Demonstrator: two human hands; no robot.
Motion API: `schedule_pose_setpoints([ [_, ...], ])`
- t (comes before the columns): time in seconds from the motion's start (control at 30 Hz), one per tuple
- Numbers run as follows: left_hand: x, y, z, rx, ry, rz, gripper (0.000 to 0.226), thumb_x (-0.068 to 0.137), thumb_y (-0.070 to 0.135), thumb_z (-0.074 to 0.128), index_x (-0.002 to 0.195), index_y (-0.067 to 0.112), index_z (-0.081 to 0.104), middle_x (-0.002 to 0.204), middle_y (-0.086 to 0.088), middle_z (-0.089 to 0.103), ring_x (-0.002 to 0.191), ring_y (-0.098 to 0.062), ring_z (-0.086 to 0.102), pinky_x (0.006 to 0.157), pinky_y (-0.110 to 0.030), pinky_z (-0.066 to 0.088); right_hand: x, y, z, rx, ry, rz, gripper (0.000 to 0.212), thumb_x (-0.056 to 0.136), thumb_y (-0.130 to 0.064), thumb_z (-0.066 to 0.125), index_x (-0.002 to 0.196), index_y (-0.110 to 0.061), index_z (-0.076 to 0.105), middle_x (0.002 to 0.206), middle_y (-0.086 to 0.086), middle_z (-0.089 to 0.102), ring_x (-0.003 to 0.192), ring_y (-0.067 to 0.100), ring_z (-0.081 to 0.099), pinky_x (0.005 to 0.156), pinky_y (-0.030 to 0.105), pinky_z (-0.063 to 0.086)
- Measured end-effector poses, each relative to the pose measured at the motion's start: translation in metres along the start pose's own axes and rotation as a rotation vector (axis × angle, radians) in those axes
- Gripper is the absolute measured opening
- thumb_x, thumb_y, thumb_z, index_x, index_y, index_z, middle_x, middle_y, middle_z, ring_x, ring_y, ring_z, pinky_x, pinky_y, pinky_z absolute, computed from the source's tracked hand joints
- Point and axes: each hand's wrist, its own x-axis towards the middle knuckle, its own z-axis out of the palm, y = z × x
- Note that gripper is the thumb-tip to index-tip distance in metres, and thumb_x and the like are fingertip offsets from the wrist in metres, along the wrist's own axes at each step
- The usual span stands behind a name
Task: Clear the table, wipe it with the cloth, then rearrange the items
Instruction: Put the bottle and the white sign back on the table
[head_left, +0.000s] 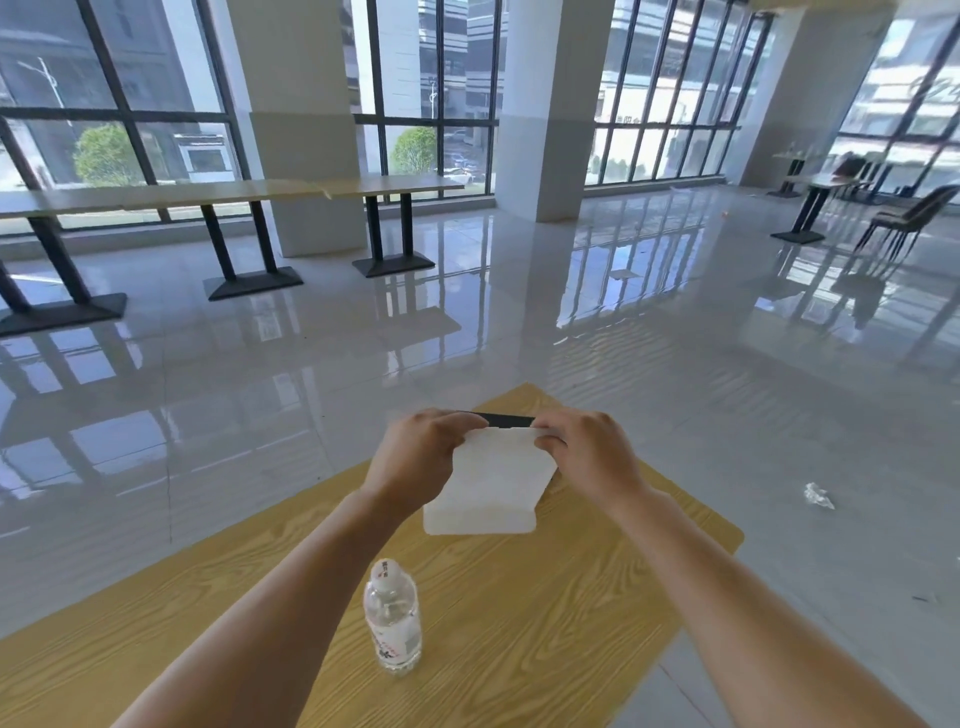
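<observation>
Gripping the white cloth (488, 483) with both hands, right now! Curling the left hand (418, 457) round its upper left corner, knuckles up. Pinching the upper right corner with the right hand (587, 449), fingers bent over the edge. Holding the top edge stretched between the two and letting the rest drop toward the wooden table (597, 582). Cannot tell whether the lower edge touches the wood or hangs just above it. Catching a slim dark object (506, 419) right behind the cloth's top edge, reaching from one hand to the other. Too hidden to name, and unclear which hand, if either, holds it.

Taking the water bottle (392, 618) as the marker. Standing upright on the table, clear, labelled, capped in white, between the two forearms. Finding the cloth beyond the bottle and slightly to its right, well apart from it. Finding both hands beyond the bottle too, the left almost straight past it and the right farther over. Spotting the table's far corner beyond the bottle, just past the hands.

Noting a crumpled pale scrap (818, 496) on the glossy floor, far to the right of the bottle and off the table. Picking out a row of long tables (208, 193) on black pedestal feet, well beyond the bottle and to its left, in front of tall dark-framed windows. Glimpsing a dark chair (909, 218) far beyond the bottle, away to the right.
</observation>
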Motion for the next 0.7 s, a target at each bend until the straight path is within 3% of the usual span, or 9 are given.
schedule_pose_setpoints([
  [0.13, 0.017, 0.027, 0.044, -0.011, -0.025, -0.06, 0.04, 0.083, -0.009, 0.06, 0.108, 0.019, 0.075, 0.107, 0.003, 0.074, 0.094, -0.017, 0.067, 0.081, -0.015, 0.042, 0.0, 0.051, -0.02, 0.01, -0.03, 0.009, 0.011, 0.085, -0.008, 0.071, 0.094, -0.014, 0.075, 0.089, 0.001, 0.075, 0.082, 0.022, 0.067, 0.073, 0.026, 0.039],
  [0.27, 0.032, 0.055, 0.082, -0.021, -0.012, -0.12, 0.032, 0.086, -0.004, 0.061, 0.107, 0.017, 0.075, 0.103, 0.003, 0.074, 0.093, -0.016, 0.065, 0.08, -0.021, 0.047, 0.0, 0.101, -0.032, -0.012, -0.075, 0.008, 0.012, 0.088, -0.012, 0.069, 0.096, -0.017, 0.075, 0.09, -0.001, 0.075, 0.083, 0.021, 0.067, 0.072, 0.028, 0.044],
  [0.4, 0.04, 0.075, 0.116, -0.058, -0.045, -0.169, 0.033, 0.088, -0.002, 0.058, 0.101, 0.022, 0.075, 0.092, 0.009, 0.07, 0.082, -0.007, 0.059, 0.069, -0.016, 0.04, -0.004, 0.137, -0.041, -0.001, -0.126, 0.042, 0.014, 0.087, -0.008, 0.064, 0.086, -0.019, 0.073, 0.078, -0.009, 0.071, 0.074, 0.014, 0.064, 0.069, 0.029, 0.05],
  [0.57, 0.054, 0.083, 0.156, -0.108, -0.097, -0.207, 0.029, 0.092, 0.002, 0.057, 0.104, 0.021, 0.075, 0.096, 0.01, 0.069, 0.088, -0.007, 0.06, 0.077, -0.02, 0.046, -0.007, 0.177, -0.041, -0.026, -0.15, 0.098, 0.012, 0.086, -0.011, 0.065, 0.082, -0.02, 0.07, 0.074, -0.007, 0.07, 0.069, 0.011, 0.063, 0.064, 0.034, 0.055],
  [0.7, 0.067, 0.079, 0.187, -0.141, -0.129, -0.185, 0.027, 0.092, 0.004, 0.059, 0.104, 0.024, 0.074, 0.093, 0.012, 0.067, 0.086, -0.005, 0.058, 0.075, -0.019, 0.045, -0.002, 0.202, -0.042, -0.045, -0.168, 0.135, 0.008, 0.088, -0.017, 0.066, 0.087, -0.023, 0.071, 0.079, -0.005, 0.072, 0.075, 0.016, 0.065, 0.066, 0.034, 0.052],
])
